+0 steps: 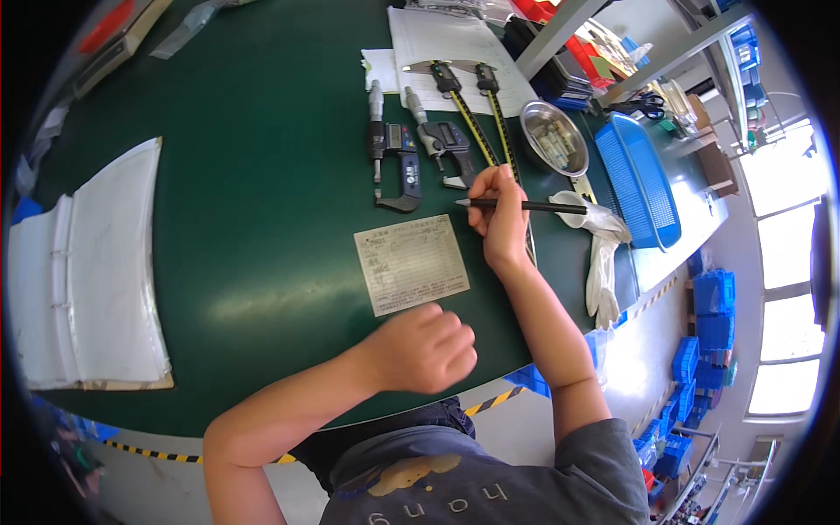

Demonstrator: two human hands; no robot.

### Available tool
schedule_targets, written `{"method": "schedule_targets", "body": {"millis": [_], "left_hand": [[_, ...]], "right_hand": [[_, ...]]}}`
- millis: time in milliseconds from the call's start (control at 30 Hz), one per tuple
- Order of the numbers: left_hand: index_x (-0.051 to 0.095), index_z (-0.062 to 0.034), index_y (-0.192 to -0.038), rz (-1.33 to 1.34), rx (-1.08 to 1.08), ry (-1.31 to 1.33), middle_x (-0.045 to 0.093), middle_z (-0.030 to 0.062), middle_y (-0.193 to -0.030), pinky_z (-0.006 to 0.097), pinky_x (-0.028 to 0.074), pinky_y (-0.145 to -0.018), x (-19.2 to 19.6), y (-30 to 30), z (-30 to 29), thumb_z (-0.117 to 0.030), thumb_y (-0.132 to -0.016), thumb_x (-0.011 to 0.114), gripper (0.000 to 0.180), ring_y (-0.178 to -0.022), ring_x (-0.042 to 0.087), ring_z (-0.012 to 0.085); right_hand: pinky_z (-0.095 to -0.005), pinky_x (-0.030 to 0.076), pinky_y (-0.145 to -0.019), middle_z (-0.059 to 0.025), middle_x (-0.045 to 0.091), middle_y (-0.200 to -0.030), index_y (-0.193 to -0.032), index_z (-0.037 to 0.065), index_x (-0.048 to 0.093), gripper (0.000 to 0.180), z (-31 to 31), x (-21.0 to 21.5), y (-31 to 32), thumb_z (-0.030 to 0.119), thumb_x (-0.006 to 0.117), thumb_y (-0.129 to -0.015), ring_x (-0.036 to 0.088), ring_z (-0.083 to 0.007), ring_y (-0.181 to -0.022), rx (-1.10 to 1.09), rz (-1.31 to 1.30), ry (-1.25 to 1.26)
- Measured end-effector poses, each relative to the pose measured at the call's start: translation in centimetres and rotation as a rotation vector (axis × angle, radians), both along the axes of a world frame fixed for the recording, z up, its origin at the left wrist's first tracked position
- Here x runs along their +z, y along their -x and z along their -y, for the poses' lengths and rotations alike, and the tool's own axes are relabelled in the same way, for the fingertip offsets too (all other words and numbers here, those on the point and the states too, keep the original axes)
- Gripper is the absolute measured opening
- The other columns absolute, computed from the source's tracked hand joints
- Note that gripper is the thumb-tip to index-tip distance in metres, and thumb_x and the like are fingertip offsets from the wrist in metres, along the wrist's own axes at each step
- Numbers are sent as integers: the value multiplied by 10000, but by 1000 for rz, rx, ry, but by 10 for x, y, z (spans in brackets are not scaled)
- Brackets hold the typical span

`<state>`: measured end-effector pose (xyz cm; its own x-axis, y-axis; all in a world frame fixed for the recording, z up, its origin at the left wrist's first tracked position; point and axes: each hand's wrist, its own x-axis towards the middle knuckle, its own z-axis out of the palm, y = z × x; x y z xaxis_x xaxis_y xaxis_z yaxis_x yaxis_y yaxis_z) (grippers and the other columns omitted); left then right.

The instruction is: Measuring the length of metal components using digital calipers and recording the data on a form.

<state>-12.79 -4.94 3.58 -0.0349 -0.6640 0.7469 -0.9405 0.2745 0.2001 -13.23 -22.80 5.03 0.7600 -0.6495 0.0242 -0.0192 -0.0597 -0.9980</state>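
My right hand (499, 214) pinches a black pen (547, 206), its pale tip pointing left, above the upper right corner of a printed card (413, 265). The card lies flat on the green table and bears some handwriting. Below the card, my left hand (422, 348) is curled into a fist near the table's front edge, back of the hand up; no object shows in it. Just beyond the card lie two digital micrometers, one at left (404, 166) and one at right (448, 144). Two digital calipers (446, 80) (487, 80) stretch toward my right hand, which partly covers them.
A metal bowl (555, 138) with small pieces stands at the right, near a blue basket (637, 179) and white gloves (603, 262). An open binder (109, 271) lies at the left. Papers (420, 39) and a shelf post (560, 37) are at the back.
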Motion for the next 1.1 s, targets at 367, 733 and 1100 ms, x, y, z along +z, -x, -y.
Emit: {"method": "schedule_targets", "body": {"millis": [367,733,1100], "left_hand": [[345,-121,-447,-175,-120,-138,316,-6,-424,264,289,-350,-1,22,-12,-254,-699,640,409,-355,363,153],[416,-104,-569,-73,166,-134,397,10,-619,261,338,-426,-3,-1,-49,-270,-692,632,299,-509,416,144],[565,16,-850,-124,284,-287,531,144,-995,322,406,-764,1,-4,-41,-248,-656,624,333,-957,471,243]], "right_hand": [[-180,253,-385,-5,431,-552,-656,25,479,407,-23,16,18,284,321,-928,329,-30,-404,151,294,116],[-162,309,-470,36,468,-586,-786,40,459,185,-18,16,31,-29,603,-694,398,-13,-509,92,50,101],[-189,334,-491,-1,455,-625,-631,60,402,242,-49,-5,28,-78,598,-659,406,-50,-544,399,22,172]]}}
